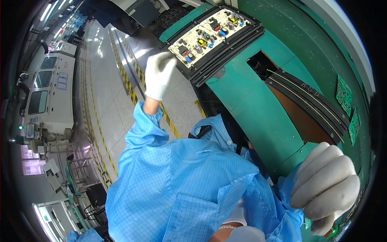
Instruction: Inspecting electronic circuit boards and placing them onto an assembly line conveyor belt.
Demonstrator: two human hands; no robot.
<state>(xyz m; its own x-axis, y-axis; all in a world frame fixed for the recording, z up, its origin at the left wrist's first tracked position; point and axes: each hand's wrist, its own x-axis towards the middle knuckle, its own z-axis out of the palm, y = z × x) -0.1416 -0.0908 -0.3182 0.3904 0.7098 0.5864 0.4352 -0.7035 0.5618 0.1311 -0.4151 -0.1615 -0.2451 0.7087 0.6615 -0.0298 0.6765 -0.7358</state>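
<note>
My left hand [158,76], in a white knit glove, is raised beside the near left corner of a stack of black trays [209,66]. Its fingers are curved, with a gap between thumb and fingers, and nothing shows in them. Cream circuit boards [193,40] fitted with yellow, red and blue parts lie on the top tray. At the lower right, my right hand [326,183], also gloved, has its fingers bent and pressed together. Whatever they may hold is hidden. A small red and green thing [332,232] shows just below that hand.
The green worktop [254,109] has a rectangular opening [262,62] and black slotted rails [306,99]. Green bare boards [344,94] stand along its right side. A white machine [50,88] stands far left, beyond floor aisles edged with yellow-black tape [125,78].
</note>
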